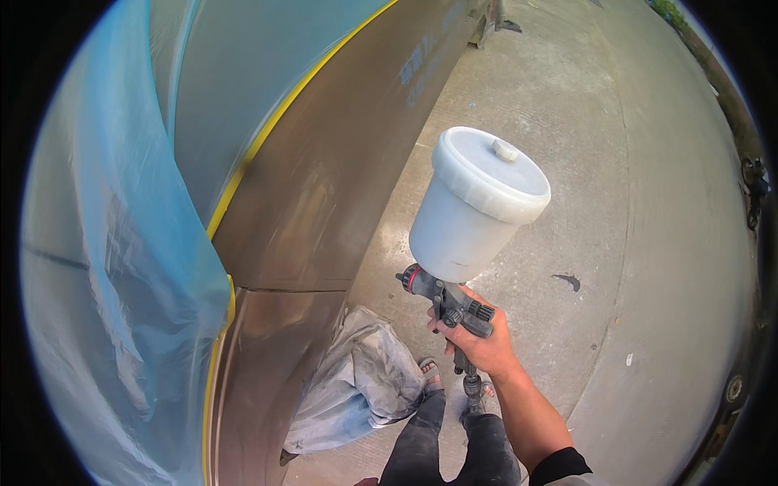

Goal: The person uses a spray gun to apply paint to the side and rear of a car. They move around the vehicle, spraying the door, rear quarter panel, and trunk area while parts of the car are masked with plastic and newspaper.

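My right hand is closed around the grip of a spray gun, which has a dark body with several knobs and a red ring near its nozzle. On top of the gun sits a white lidded paint cup, tilted a little. The nozzle points left toward a brown vehicle panel and stays apart from it. Yellow masking tape runs along the panel's edge. Bluish plastic film covers what lies left of the tape. Only a sliver of my left hand shows at the lower edge; its fingers are hidden.
A crumpled, paint-dusted cloth or sheet lies on the concrete ground at the panel's foot, beside my sandalled feet. A hose fitting hangs below the gun's grip. Parked vehicles, including a motorbike, stand at the far right.
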`<state>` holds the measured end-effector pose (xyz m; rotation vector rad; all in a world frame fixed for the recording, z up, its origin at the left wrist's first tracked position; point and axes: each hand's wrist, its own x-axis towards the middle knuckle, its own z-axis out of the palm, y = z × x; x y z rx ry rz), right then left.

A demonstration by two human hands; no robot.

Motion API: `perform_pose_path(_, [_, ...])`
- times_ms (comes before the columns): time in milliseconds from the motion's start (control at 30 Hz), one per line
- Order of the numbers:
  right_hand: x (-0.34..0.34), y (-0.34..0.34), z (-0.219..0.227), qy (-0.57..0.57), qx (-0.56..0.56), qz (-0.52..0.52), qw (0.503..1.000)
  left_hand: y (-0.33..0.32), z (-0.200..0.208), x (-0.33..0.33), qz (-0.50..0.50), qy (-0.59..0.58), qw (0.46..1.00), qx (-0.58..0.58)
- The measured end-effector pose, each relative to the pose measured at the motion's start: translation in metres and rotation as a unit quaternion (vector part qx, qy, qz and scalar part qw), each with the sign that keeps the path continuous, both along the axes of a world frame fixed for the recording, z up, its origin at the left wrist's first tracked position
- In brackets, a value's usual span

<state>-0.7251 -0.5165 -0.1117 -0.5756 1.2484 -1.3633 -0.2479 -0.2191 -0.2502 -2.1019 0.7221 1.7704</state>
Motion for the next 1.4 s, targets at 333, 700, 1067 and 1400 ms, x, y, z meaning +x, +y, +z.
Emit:
perform_pose_path(333, [-0.119, -0.023, 0.044, 0.039, -0.040, -0.047, 0.997, -0.108, -0.032, -0.078, -0.011, 0.037, 0.997, -0.061])
perform_pose_path(700, [-0.365, -0.192, 0.086, 0.027, -0.100, -0.166, 0.981, -0.246, -0.027, -0.281, -0.081, 0.047, 0.987, -0.130])
perform_pose_path(1067, [-0.426, -0.340, 0.089, -0.049, -0.095, -0.131, 0.986, -0.410, -0.010, -0.397, -0.204, 0.009, 0.970, -0.132])
perform_pose_path(1400, [-0.414, -0.356, 0.088, -0.066, -0.111, -0.192, 0.973, -0.474, -0.027, -0.390, -0.168, 0.031, 0.978, -0.122])
